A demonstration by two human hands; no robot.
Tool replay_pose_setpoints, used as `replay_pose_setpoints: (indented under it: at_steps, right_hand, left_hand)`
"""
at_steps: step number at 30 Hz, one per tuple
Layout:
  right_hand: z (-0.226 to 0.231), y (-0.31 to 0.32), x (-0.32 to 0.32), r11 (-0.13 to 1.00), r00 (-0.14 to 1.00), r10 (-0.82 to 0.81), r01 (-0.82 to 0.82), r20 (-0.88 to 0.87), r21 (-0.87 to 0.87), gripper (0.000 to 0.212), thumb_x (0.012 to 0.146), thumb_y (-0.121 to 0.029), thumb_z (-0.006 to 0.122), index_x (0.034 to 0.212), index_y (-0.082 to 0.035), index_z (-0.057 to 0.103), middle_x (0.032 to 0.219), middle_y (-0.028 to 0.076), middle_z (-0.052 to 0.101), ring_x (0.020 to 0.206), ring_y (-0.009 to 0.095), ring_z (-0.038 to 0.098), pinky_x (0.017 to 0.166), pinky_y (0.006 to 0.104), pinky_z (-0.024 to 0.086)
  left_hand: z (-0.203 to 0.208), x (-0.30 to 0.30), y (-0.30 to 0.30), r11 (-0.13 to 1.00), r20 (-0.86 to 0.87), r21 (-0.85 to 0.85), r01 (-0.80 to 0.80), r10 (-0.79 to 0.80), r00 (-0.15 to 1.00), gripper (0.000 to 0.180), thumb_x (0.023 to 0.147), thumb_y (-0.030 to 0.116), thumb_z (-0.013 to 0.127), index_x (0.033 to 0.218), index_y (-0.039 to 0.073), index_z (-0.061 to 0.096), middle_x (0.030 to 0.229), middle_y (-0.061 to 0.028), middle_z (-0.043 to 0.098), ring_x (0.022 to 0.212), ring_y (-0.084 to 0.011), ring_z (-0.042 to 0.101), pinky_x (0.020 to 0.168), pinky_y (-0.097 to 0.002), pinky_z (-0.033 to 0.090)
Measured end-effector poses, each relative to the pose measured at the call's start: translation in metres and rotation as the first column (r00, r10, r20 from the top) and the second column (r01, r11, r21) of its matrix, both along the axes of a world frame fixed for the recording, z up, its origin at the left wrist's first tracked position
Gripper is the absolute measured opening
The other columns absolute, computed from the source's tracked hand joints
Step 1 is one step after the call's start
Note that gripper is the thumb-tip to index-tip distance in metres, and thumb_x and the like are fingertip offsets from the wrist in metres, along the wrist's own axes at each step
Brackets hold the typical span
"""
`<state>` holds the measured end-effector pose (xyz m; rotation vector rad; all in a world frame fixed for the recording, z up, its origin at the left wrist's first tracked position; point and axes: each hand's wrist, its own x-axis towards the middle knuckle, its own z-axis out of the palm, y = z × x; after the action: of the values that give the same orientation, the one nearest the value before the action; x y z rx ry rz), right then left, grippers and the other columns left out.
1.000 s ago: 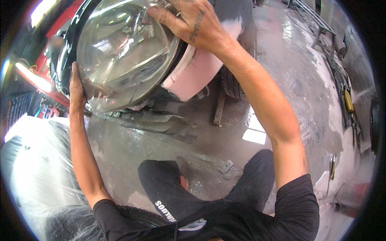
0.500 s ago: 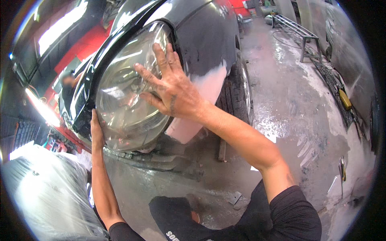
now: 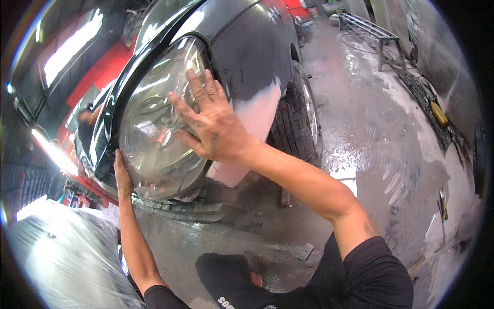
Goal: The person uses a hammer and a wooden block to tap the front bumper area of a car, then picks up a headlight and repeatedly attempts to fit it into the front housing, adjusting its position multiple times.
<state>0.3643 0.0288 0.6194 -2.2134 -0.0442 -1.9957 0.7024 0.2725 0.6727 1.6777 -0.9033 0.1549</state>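
Note:
A large oval headlight [image 3: 149, 167] with a clear lens sits in the front corner of a dark car. My right hand [image 3: 216, 129] lies spread over the right part of the lens, its fingers apart and its palm toward it. At the lower left edge of the headlight, my left hand [image 3: 122, 175] rests with its fingers stretched upward along the rim; part of its palm side is hidden. Beside the lamp is the dull grey fender [image 3: 242, 49], with a pinkish-white patch [image 3: 254, 116] at its lower end.
A front tyre [image 3: 289, 129] stands right of the fender. Plastic sheeting [image 3: 67, 252] covers something at lower left. Along the right wall are a metal trestle [image 3: 370, 31], a yellow object [image 3: 438, 114] and a hand tool [image 3: 443, 206]. Another person [image 3: 85, 116] is at far left.
The whole view has shifted slightly, so the headlight sits a little lower. My right hand stays spread on the lens and my left stays at its edge.

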Motion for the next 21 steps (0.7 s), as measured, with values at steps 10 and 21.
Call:
replay_pose_setpoints:
  at_steps: [10,21]
  right_hand:
    - [-0.007,0.001,0.004,0.996,0.996,0.068,-0.064,0.062,-0.059,0.079,0.087,-0.035,0.080,0.157,-0.023,0.048,0.171,0.030,0.011,0.152,0.065,0.007,0.116,0.0764,0.024]
    - [-0.012,0.003,0.006,0.994,0.997,0.072,-0.069,0.035,-0.087,0.080,0.087,-0.034,0.079,0.159,-0.020,0.046,0.171,0.027,0.017,0.157,0.055,0.011,0.123,0.0685,0.019]
  left_hand:
    - [0.003,-0.012,-0.006,0.994,-0.005,-0.110,-0.001,0.000,1.000,0.055,0.107,0.060,0.047,0.118,0.010,0.067,0.107,0.0024,0.063,0.097,-0.0102,0.055,0.086,-0.0285,0.041]
    - [0.007,-0.006,-0.008,0.997,-0.117,-0.078,-0.015,0.006,0.993,0.060,0.106,0.063,0.048,0.126,0.009,0.065,0.110,0.0010,0.061,0.097,-0.0119,0.056,0.088,-0.0283,0.043]
